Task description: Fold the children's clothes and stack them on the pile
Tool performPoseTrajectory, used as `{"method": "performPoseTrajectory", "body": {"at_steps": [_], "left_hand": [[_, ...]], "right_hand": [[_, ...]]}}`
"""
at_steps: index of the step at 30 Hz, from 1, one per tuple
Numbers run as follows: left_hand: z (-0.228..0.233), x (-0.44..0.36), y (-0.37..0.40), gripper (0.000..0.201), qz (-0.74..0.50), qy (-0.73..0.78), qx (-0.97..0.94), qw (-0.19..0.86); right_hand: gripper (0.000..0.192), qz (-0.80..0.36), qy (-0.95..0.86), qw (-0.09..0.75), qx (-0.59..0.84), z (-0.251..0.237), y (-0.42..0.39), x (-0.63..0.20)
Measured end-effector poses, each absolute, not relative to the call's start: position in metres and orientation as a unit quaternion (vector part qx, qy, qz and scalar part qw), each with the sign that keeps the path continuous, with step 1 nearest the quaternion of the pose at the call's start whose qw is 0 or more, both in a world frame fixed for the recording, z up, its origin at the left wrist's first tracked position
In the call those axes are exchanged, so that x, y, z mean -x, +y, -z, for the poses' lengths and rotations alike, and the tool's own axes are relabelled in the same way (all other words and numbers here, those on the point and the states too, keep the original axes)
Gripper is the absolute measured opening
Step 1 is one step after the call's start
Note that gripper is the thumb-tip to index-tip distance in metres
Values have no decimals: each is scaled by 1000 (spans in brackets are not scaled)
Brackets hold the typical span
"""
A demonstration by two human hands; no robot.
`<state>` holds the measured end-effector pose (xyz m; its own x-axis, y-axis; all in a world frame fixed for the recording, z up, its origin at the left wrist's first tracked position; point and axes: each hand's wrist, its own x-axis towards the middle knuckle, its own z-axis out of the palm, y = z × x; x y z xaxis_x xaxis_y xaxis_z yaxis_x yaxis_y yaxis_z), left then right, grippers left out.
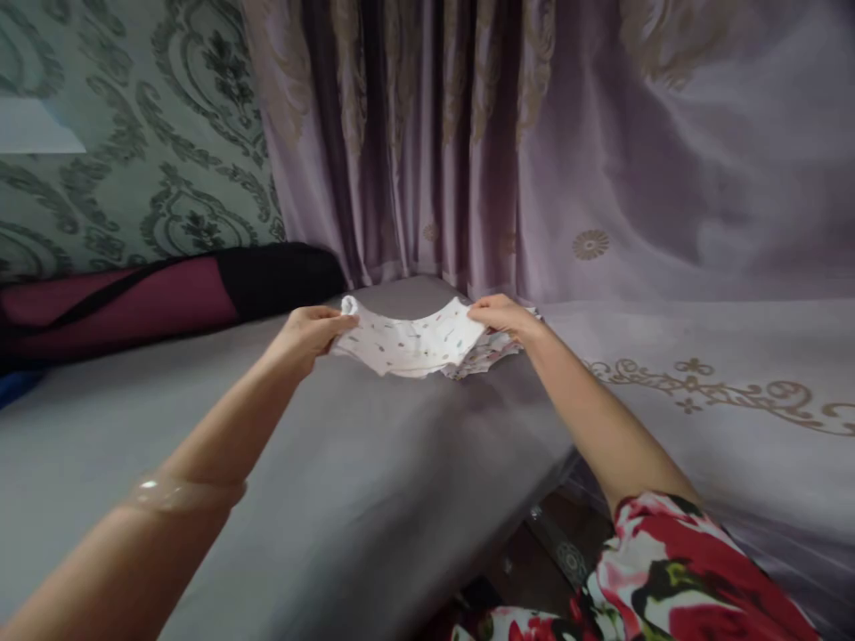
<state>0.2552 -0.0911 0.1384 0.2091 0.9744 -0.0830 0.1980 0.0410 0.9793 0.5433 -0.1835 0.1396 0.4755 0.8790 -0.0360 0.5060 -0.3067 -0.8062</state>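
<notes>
A small white cloth piece with a scattered print is stretched between my two hands above the grey bed surface. Its upper edge sags in a curve; the exact kind of garment is unclear. My left hand pinches its left corner, where the edge is rolled. At the opposite corner, the fingers of my right hand are closed on the fabric. More patterned cloth lies in layers behind and below the right hand, partly hidden by it.
A long black and maroon bag lies along the wall at the left. Purple curtains hang behind the bed and down its right side. A dark gap shows beside the bed's right edge. Something blue sits far left.
</notes>
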Motion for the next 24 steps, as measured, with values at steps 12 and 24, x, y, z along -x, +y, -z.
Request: {"method": "performPoseTrajectory", "body": {"at_steps": [12,24], "left_hand": [[-104,-417,-97,12,-422,379,-454,687],[-56,-455,-104,15,-393,405,-400,722]], "right_hand": [[24,-8,-386,291,875,-146,-161,-693],[28,47,-392,231,889,-119,-156,-734]]}}
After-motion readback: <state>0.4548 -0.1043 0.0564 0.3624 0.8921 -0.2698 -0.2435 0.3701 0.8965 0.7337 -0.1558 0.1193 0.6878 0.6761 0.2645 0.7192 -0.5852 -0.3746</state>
